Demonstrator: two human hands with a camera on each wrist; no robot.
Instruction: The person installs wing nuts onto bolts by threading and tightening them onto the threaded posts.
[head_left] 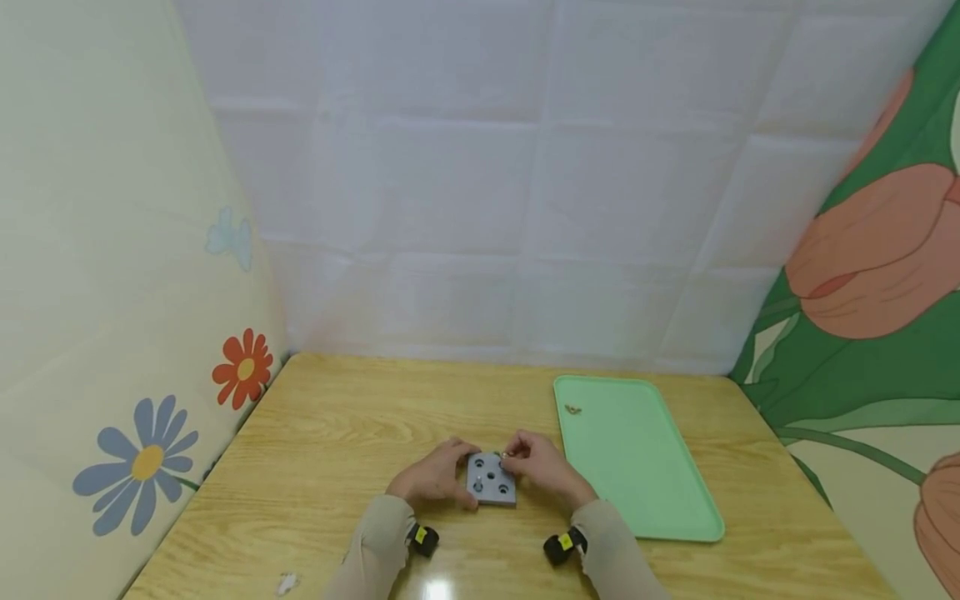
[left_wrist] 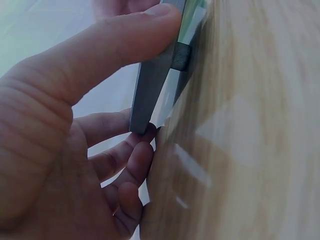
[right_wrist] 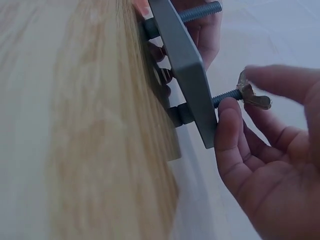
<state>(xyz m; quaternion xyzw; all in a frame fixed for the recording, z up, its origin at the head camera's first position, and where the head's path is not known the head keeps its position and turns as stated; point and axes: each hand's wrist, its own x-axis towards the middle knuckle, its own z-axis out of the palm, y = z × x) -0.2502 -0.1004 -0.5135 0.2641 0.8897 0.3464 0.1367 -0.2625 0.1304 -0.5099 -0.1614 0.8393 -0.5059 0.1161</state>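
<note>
Two bolts (right_wrist: 200,12) stand in one grey plate (head_left: 491,488)

The plate lies near the front middle of the table, just left of the tray, with bolt heads (right_wrist: 181,114) showing beneath it. I count three open holes in its face: back left, centre and front right. One bolt rises bare at the front left; the other, at the back right, carries one brass-coloured wing nut (right_wrist: 247,93) at its tip.

Two hands are on the work. The left hand (head_left: 435,477) grips the plate by its left side, thumb on one edge and fingers at another. The right hand (head_left: 546,467) pinches the wing nut between its fingers, another fingertip resting beside that bolt.

Further off, one green tray (head_left: 637,467) holds one small brass-coloured piece (head_left: 573,409) near its back left corner; it looks like a second wing nut. Two black wrist cameras (head_left: 424,540) sit at two pale sleeves (head_left: 382,537). One whitish scrap (head_left: 287,583) lies at the front left of the wooden table (head_left: 360,417). One white sheet (head_left: 465,183) hangs behind, and one red flower (head_left: 246,369) and one blue flower (head_left: 147,462) decorate the left-hand cloth (head_left: 97,250).
</note>
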